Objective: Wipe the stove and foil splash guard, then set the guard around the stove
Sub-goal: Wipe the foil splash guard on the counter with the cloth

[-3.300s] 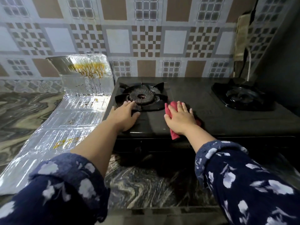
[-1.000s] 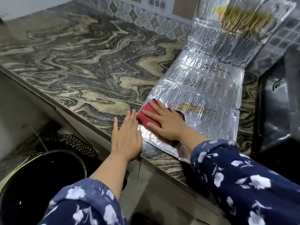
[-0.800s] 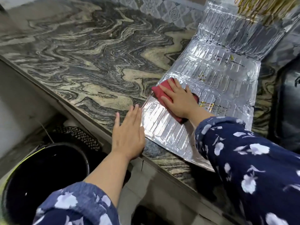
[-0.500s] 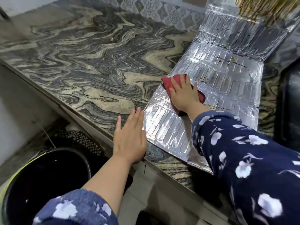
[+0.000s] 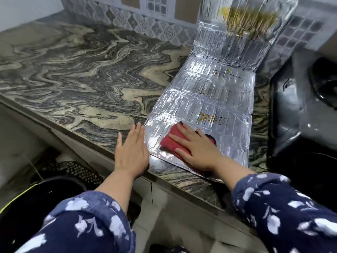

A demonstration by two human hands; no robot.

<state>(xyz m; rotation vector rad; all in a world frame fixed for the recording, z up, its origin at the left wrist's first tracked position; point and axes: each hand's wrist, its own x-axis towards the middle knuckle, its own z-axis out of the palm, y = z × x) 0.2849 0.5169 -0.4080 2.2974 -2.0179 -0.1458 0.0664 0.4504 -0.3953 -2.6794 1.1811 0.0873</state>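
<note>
The silver foil splash guard (image 5: 206,92) lies flat along the marble counter, its far panel bent up against the tiled wall with yellow-brown stains. My right hand (image 5: 198,148) presses flat on a red cloth (image 5: 171,139) on the guard's nearest panel. My left hand (image 5: 132,148) rests flat on the counter edge, fingers touching the guard's left border. The black stove (image 5: 300,106) sits at the right edge, only partly in view.
The swirled marble counter (image 5: 82,79) stretches to the left. A dark bucket with a yellow-green rim (image 5: 27,198) stands on the floor below the counter's front edge, beside a woven black mat (image 5: 73,170). Patterned tiles (image 5: 145,19) back the counter.
I turned from the stove to the foil guard. In the last half second my right hand drew the red cloth back toward the guard's near edge. My left hand stayed put.
</note>
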